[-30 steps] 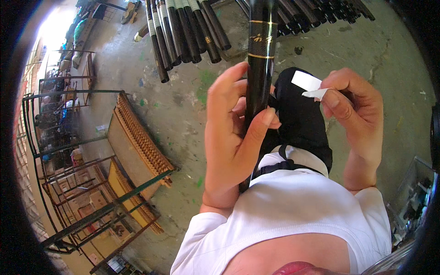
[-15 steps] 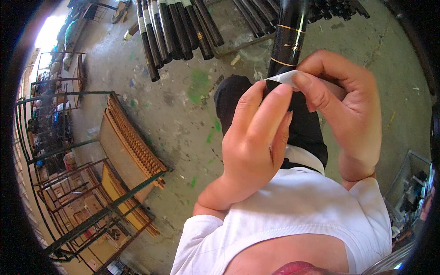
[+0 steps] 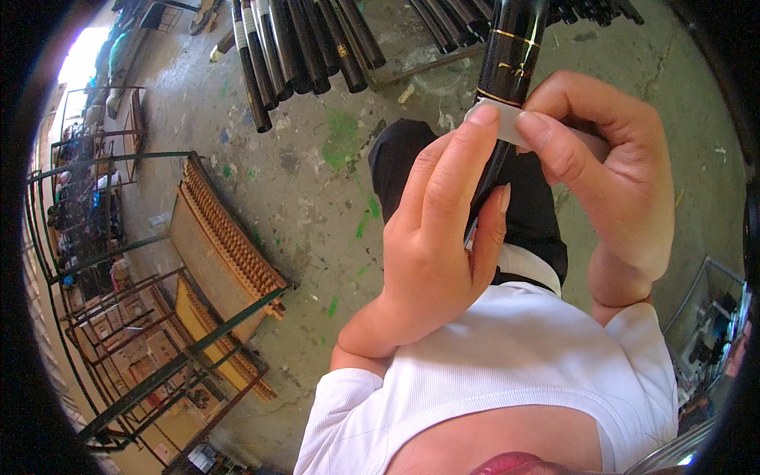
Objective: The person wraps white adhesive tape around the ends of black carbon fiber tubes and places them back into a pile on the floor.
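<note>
A glossy black tube (image 3: pixel 513 59) with thin gold rings slants down from the top edge between my hands. A short white strip, like tape or paper (image 3: pixel 504 125), lies across it just below the lowest gold ring. My left hand (image 3: pixel 443 214) is around the tube, fingers on its left and thumb on its right, with the index fingertip pressing the strip's left end against it. The strip's right part is pinched between thumb and index finger of my right hand (image 3: pixel 598 158); the other fingers curl behind. The tube's lower part is partly hidden by my left hand.
Several dark tubes (image 3: pixel 305 47), some with pale bands, lie in a row ahead on the stained concrete floor (image 3: pixel 309 237). More dark tubes (image 3: pixel 451 24) are at the top. Left stands a green metal rack (image 3: pixel 158 158) with wooden slatted boards (image 3: pixel 226 229). A crate (image 3: pixel 712 309) sits at right.
My fingers and the white strip have moved up toward the lowest gold ring. The strip, curled up before, now lies flatter across the tube. The tube's top has shifted slightly right.
</note>
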The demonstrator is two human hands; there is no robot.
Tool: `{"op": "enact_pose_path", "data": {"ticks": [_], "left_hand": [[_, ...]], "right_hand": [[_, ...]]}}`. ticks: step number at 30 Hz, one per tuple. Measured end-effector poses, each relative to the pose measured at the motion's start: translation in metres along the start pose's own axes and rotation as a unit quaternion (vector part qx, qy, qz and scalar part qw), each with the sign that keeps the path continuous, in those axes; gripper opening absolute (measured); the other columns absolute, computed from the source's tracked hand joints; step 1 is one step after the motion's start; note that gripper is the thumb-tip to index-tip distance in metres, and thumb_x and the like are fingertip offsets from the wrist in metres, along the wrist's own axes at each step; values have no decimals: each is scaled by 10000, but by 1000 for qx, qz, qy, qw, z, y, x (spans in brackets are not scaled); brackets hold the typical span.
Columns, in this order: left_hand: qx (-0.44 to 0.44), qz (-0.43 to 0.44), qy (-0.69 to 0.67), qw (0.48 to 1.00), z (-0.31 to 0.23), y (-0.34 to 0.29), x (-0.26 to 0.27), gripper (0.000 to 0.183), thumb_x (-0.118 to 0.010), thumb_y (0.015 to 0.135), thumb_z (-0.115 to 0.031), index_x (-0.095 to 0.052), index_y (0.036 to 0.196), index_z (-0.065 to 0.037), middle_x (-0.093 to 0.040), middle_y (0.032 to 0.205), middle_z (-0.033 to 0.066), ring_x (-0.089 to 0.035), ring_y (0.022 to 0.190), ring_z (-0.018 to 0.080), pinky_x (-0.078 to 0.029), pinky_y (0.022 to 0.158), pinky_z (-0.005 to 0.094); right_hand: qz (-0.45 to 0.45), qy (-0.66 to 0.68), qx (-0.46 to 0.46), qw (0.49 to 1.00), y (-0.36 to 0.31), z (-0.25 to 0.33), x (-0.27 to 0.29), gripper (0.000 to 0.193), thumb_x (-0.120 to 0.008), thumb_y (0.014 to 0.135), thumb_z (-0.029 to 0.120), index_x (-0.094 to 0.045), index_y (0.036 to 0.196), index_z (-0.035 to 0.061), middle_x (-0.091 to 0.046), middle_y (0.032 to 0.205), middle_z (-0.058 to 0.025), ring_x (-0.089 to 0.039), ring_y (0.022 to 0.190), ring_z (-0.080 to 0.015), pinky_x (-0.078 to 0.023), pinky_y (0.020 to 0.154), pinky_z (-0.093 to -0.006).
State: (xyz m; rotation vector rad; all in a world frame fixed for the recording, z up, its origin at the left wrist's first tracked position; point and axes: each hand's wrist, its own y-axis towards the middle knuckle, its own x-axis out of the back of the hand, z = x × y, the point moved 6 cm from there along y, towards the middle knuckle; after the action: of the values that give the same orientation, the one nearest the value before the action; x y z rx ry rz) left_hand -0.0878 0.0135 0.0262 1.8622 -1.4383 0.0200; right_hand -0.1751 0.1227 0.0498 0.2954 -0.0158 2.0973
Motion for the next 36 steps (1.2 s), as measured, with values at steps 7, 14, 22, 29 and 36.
{"op": "enact_pose_path", "data": {"ticks": [7, 14, 22, 29, 36], "left_hand": [[6, 5, -8, 1000, -1, 1, -1, 565, -604, 824, -15, -332, 1318, 10, -420, 1331, 169, -470, 1179, 246, -423, 945, 330], [7, 9, -20, 1000, -1, 2, -2, 563, -601, 820, -4, -338, 1318, 6, -422, 1332, 169, -461, 1190, 240, -417, 952, 333], [-1, -7, -43, 999, -1, 2, -2, 561, -596, 805, 29, -350, 1309, 27, -431, 1317, 182, -476, 1160, 258, -425, 937, 334], [7, -53, -81, 995, -3, 5, -2, 538, -597, 754, 106, -432, 1265, 73, -526, 1219, 213, -570, 1008, 322, -465, 851, 337], [10, 0, -25, 1000, 1, -1, 0, 553, -617, 843, -74, -360, 1321, 31, -420, 1351, 172, -500, 1138, 214, -443, 901, 295]], "right_hand": [[2, 19, -18, 1000, -1, 0, 2, 179, -607, 823, 154, -556, 715, 21, -496, 660, 34, -387, 593, -20, -279, 522, -174], [-5, 16, -18, 1000, -3, -1, 4, 171, -607, 823, 156, -566, 722, 23, -511, 668, 30, -391, 589, -21, -283, 521, -175], [-8, 26, -16, 999, -4, 0, 5, 163, -608, 820, 150, -566, 723, 26, -511, 665, 26, -400, 584, -25, -284, 515, -178], [-10, 25, -14, 1000, -6, -1, 5, 164, -606, 823, 150, -567, 723, 26, -515, 668, 22, -397, 579, -26, -280, 510, -179], [-9, 37, -14, 999, -7, -1, 5, 170, -613, 817, 156, -569, 716, 25, -513, 663, 19, -399, 572, -28, -278, 506, -183]]}}
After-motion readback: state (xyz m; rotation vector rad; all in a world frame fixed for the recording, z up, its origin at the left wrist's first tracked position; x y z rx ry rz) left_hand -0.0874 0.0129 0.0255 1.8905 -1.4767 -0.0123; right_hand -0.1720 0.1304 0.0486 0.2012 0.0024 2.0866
